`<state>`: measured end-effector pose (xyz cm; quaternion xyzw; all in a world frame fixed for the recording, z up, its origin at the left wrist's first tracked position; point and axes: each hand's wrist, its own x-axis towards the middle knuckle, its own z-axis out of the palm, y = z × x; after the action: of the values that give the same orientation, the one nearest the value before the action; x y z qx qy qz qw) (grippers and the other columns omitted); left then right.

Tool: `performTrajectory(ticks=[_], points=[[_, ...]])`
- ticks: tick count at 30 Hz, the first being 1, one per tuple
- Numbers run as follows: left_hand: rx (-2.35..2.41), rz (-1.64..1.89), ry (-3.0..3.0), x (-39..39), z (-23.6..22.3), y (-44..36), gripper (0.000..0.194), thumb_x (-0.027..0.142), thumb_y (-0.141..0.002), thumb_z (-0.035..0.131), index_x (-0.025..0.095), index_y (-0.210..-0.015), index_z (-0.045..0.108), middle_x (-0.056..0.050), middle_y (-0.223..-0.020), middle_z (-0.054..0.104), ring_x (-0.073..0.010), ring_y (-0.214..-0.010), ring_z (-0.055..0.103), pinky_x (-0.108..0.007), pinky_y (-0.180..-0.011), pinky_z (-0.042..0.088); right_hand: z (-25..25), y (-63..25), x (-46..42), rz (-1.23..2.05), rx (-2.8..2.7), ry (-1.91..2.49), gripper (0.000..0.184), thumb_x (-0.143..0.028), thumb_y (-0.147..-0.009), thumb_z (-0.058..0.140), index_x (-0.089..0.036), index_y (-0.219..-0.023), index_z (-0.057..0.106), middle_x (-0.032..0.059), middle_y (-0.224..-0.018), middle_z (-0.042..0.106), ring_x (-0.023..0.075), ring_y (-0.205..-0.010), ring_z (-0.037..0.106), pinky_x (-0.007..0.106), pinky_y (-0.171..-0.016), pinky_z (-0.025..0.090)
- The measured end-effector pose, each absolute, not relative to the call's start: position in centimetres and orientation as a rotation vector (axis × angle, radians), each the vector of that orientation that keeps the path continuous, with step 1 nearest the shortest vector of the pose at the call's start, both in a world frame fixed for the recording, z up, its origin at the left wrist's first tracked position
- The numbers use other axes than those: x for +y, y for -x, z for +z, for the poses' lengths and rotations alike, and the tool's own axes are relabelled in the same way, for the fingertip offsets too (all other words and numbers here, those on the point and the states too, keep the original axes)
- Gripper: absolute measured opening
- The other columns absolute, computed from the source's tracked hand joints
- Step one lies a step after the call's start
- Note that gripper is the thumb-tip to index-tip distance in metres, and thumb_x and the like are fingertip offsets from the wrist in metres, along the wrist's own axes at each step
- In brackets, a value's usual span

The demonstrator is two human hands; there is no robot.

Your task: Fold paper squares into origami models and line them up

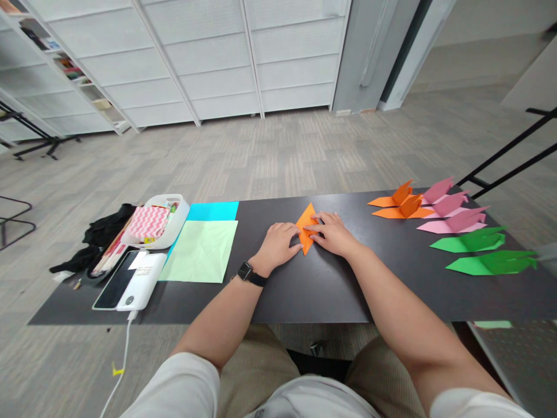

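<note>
A small piece of orange origami paper [309, 213], folded to a pointed, diamond-like shape, lies on the dark table in front of me. My left hand [278, 247], with a black watch at its wrist, holds the paper's left edge, fingers curled and thumb near the lower corner. From the other side my right hand [334, 234] presses on the paper, its fingertips resting over the right part. Part of the folds is hidden under those fingers.
Folded paper cranes stand at the right: orange [409, 205], pink [452, 222] and green [491, 263]. To the left are light green sheets [204, 249], a blue sheet [215, 210], a white basket [178, 223], a phone [114, 284] and a cabled white power bank [141, 284].
</note>
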<state>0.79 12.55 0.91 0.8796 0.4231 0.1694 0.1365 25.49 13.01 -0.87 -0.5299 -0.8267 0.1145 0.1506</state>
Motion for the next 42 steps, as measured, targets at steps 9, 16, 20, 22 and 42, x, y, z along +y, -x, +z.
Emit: performTrajectory(ticks=[9,16,20,22,42], points=[[1.215,0.402,-2.510,11.8,2.3,-0.8,0.045,0.041,-0.090,0.077,0.027,-0.131,0.062,-0.007,-0.148,0.064,-0.0299,-0.140,0.055,-0.057,-0.129,0.030,-0.8,-25.6,13.0,0.337,-2.367,1.523,0.038,-0.031,-0.099,0.068,-0.042,-0.134,0.076,0.0096,-0.148,0.058,0.0360,-0.145,0.048,0.075,-0.124,0.027],[1.217,0.382,-2.500,11.8,2.2,-0.6,0.054,0.044,-0.090,0.077,0.028,-0.139,0.059,-0.008,-0.153,0.061,-0.0318,-0.144,0.050,-0.063,-0.132,0.022,-1.1,-25.7,13.0,0.338,-2.357,1.509,0.038,-0.032,-0.098,0.068,-0.043,-0.134,0.075,0.0090,-0.147,0.058,0.0345,-0.144,0.048,0.075,-0.124,0.027],[1.210,0.352,-2.511,11.9,2.2,-0.4,0.059,0.044,-0.091,0.077,0.027,-0.143,0.057,-0.009,-0.156,0.058,-0.0338,-0.149,0.046,-0.066,-0.133,0.020,-1.1,-25.8,13.1,0.348,-2.347,1.504,0.037,-0.031,-0.098,0.069,-0.042,-0.133,0.076,0.0092,-0.146,0.058,0.0341,-0.143,0.049,0.074,-0.124,0.027],[1.199,0.331,-2.508,12.0,2.1,-0.4,0.057,0.045,-0.094,0.073,0.026,-0.145,0.056,-0.010,-0.158,0.057,-0.0342,-0.151,0.044,-0.066,-0.133,0.019,-1.0,-25.8,13.1,0.356,-2.349,1.502,0.037,-0.031,-0.098,0.069,-0.041,-0.132,0.076,0.0097,-0.146,0.058,0.0344,-0.144,0.049,0.075,-0.124,0.027],[1.325,0.391,-2.479,11.7,1.1,-2.0,0.050,0.054,-0.090,0.079,0.028,-0.129,0.063,-0.009,-0.143,0.063,-0.0344,-0.143,0.048,-0.071,-0.130,0.017,-1.1,-25.1,13.0,0.327,-2.283,1.548,0.033,-0.030,-0.097,0.067,-0.041,-0.125,0.079,0.0086,-0.144,0.061,0.0343,-0.141,0.051,0.076,-0.123,0.026]])
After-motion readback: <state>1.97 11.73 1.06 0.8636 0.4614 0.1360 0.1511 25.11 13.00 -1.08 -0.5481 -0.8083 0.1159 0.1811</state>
